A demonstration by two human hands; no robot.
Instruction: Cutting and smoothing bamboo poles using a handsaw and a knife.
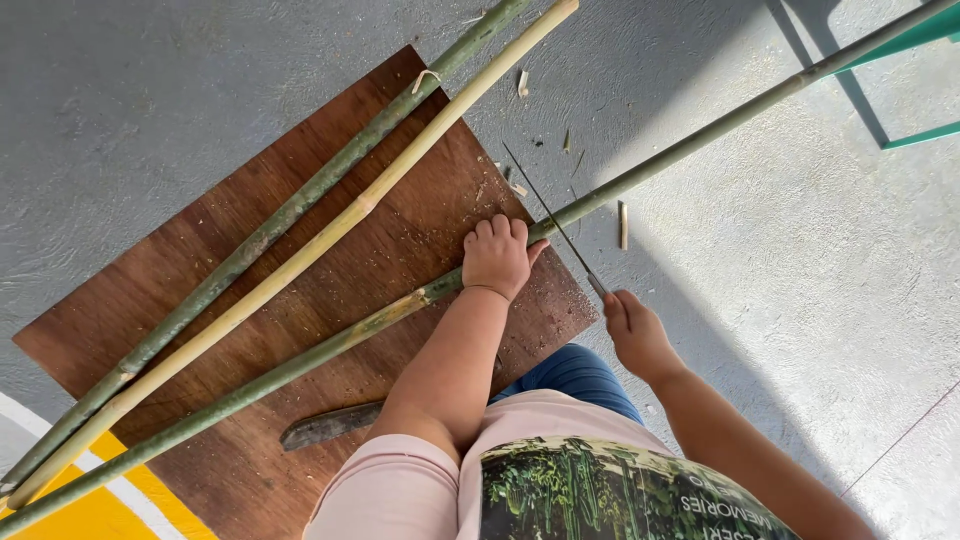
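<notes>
My left hand [497,254] presses down on a long green bamboo pole [690,145] where it crosses the edge of a brown wooden board [300,300]. My right hand [634,332] grips the handle of a long thin knife [550,218], whose blade lies across the pole just right of my left hand. Two more poles rest on the board to the left, one green [300,205] and one pale yellow [330,235].
A dark curved blade [330,424] lies on the board near my body. Bamboo chips [622,224] are scattered on the grey concrete floor [800,300]. A teal metal frame [900,60] stands at the top right. Yellow and white floor paint [90,505] shows at the bottom left.
</notes>
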